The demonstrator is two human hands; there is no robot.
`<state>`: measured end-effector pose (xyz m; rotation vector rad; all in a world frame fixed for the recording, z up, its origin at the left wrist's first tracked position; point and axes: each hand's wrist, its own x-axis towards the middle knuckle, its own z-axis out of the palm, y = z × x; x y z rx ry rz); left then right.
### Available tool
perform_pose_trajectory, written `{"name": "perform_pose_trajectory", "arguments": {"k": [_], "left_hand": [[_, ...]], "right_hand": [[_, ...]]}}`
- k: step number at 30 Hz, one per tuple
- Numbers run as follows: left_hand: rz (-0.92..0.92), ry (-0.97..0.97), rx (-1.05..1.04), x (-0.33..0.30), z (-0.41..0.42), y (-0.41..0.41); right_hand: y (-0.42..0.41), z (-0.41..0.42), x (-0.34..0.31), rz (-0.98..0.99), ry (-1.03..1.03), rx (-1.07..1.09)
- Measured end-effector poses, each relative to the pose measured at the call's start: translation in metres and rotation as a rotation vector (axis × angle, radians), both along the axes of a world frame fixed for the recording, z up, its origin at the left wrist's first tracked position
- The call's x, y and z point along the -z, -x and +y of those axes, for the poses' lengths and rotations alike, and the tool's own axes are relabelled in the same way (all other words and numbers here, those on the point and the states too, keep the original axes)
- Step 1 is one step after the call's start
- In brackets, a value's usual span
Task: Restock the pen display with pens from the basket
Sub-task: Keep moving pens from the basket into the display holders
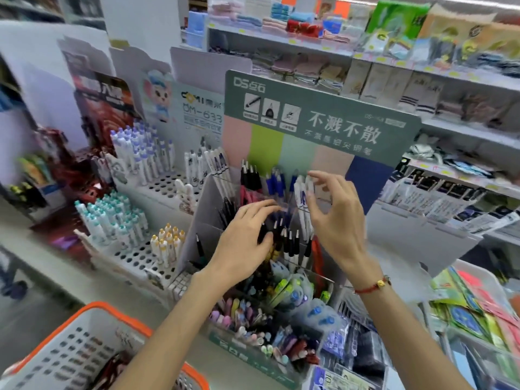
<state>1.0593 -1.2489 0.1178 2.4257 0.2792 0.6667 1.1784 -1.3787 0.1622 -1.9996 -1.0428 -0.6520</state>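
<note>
A green-headed cardboard pen display [315, 116] stands at the centre, its tiered compartments holding black pens [289, 240], blue pens [275, 182] and white pens [302, 198]. My left hand [244, 237] lies over the black pens in a middle compartment, fingers stretched out and touching them. My right hand [334, 218] hovers beside the white pens, fingers loosely curved, thumb and forefinger close to one pen's top; the blur hides whether they pinch it. The white basket [70, 342] with an orange rim sits at the bottom left, a few dark pens in it.
Left of the display stand perforated racks with white-and-purple pens [140, 153] and white-and-teal pens [112, 220]. A clear box of mixed pens [267, 327] sits in front. Packaged stationery [478, 313] lies right. Shelves of towels and socks [309, 29] run behind.
</note>
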Motion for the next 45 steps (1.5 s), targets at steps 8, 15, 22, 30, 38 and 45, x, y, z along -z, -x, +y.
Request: {"name": "perform_pose_trajectory", "arguments": {"k": [8, 15, 22, 30, 38, 45], "left_hand": [[-0.001, 0.513, -0.33, 0.048, 0.016, 0.101], [0.208, 0.7, -0.604, 0.127, 0.016, 0.246], [0.303, 0.882, -0.821, 0.194, 0.006, 0.362], [0.654, 0.941, -0.922, 0.294, -0.007, 0.421], [0.773, 0.771, -1.034, 0.372, -0.019, 0.43], [0.833, 0.746, -0.907, 0.388, -0.009, 0.457]], "right_hand": [[0.078, 0.042, 0.047, 0.363, 0.221, -0.484], [0.167, 0.08, 0.115, 0.411, 0.828, -0.794], [0.253, 0.106, 0.203, 0.435, 1.235, -0.938], [0.3, 0.123, 0.307, 0.331, 1.468, -0.853], [0.345, 0.138, 0.376, 0.153, 1.467, -1.017], [0.415, 0.125, 0.415, -0.119, 1.544, -0.991]]}}
